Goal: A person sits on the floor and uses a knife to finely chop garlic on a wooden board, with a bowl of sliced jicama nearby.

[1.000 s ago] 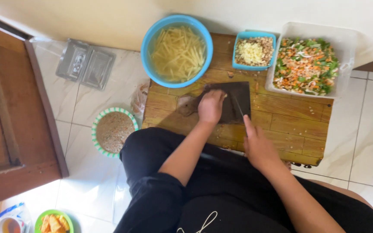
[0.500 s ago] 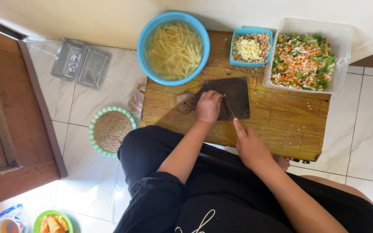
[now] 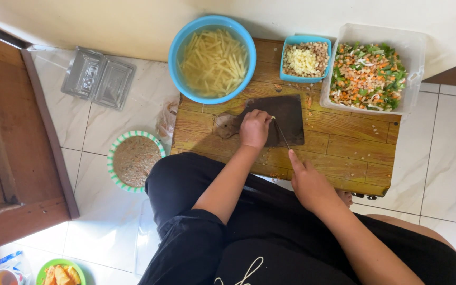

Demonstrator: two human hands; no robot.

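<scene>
Head view: wooden desk [image 3: 344, 153] low on tiled floor. Dark cutting board [image 3: 288, 113] at its centre. Behind the board, blue bowl [image 3: 178, 53] of pale strips; clear tub [image 3: 415, 50] of chopped vegetables off to the right. Left hand [image 3: 254, 128] curled closed, pressing something small on the board. Right hand [image 3: 310, 182] grips knife [image 3: 281, 133], blade on the board.

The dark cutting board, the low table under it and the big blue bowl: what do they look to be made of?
Dark cutting board: probably wood or stone, matte and dark grey-brown; the look leaves it open.
Low table: wood, with visible planks and grain and a slight sheen.
Big blue bowl: likely plastic, with a uniform bright colour and a smooth rim.
</scene>
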